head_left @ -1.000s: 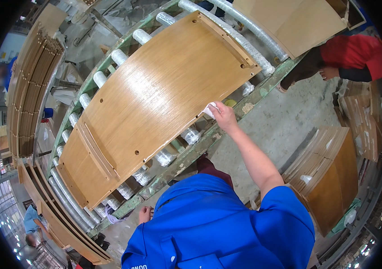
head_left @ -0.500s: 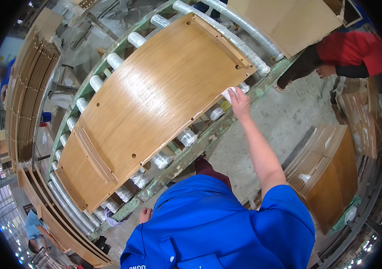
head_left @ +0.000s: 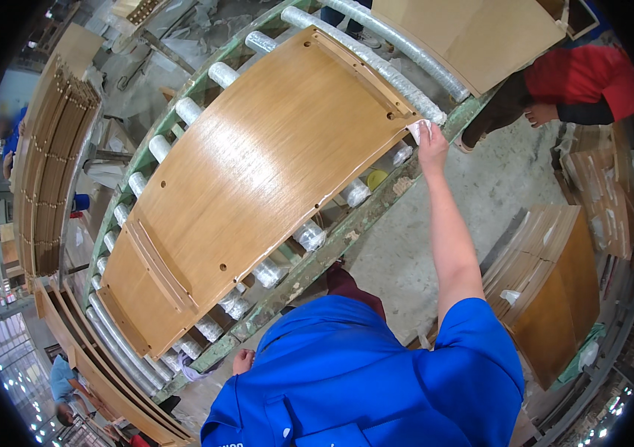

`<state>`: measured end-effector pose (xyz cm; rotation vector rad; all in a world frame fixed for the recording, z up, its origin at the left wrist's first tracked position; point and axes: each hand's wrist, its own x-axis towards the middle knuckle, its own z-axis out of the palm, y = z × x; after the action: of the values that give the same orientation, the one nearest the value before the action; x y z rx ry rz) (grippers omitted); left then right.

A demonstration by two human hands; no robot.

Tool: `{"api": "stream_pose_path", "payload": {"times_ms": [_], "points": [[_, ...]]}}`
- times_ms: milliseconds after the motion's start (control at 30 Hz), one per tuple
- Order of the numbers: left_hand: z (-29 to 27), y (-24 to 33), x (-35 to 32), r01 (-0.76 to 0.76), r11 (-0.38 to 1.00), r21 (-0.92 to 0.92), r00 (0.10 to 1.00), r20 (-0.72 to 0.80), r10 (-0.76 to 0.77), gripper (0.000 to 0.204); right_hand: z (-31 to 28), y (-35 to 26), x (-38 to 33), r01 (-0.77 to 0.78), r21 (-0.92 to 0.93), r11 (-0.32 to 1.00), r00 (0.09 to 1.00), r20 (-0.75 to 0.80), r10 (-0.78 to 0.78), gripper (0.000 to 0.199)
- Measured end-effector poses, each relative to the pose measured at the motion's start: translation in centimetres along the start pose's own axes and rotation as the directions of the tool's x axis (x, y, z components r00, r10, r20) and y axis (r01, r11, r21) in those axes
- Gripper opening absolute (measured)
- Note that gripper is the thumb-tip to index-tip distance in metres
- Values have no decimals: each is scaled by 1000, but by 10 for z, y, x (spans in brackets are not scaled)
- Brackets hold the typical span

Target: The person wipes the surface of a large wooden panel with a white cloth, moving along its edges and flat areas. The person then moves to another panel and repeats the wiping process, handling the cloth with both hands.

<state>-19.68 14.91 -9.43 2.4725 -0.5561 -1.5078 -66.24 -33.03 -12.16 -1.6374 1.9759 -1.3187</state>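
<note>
My right hand (head_left: 433, 149) is closed on a folded white cloth (head_left: 419, 131) and presses it against the near edge of a wooden panel (head_left: 272, 164), at its right corner. The panel is light brown and glossy, with several small dark holes. One wooden strip (head_left: 159, 257) is fixed across its left part and another strip (head_left: 365, 71) along its far right end. The panel lies flat on film-wrapped rollers (head_left: 309, 235). My left hand (head_left: 243, 360) hangs low beside my body, its fingers curled; whatever is inside them, if anything, is hidden.
The rollers sit in a chipped green frame (head_left: 332, 249). Another panel (head_left: 473, 37) lies at the far right, near a person in red (head_left: 585, 86). Stacked panels (head_left: 548, 283) stand right, more stacked boards (head_left: 52, 164) left. Long curved boards (head_left: 101, 365) lie lower left.
My right hand has slid the cloth right and away along the panel's near edge to the corner. My left hand has hardly moved.
</note>
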Motion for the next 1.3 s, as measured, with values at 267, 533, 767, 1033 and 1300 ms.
{"api": "stream_pose_path", "payload": {"times_ms": [267,533,767,1033,1300], "points": [[5,-9,-1,-46,988,145,999,8,46,26,7,7,3,-4,-80,997,1000,-2,4,34],[-15,-19,0,5,993,117,999,43,-10,30,-3,27,23,149,-262,953,988,-4,-155,33],[-10,-69,-3,87,995,-47,996,5,-87,30,26,-41,-73,-618,600,-508,688,726,22,33],[-25,-155,-3,70,979,-193,998,18,-67,28,89,-222,-225,-912,35,-410,174,935,-309,35],[-64,-295,-16,50,922,-385,960,-235,-150,24,96,-310,-370,-975,-93,-200,-38,964,-264,35]]}}
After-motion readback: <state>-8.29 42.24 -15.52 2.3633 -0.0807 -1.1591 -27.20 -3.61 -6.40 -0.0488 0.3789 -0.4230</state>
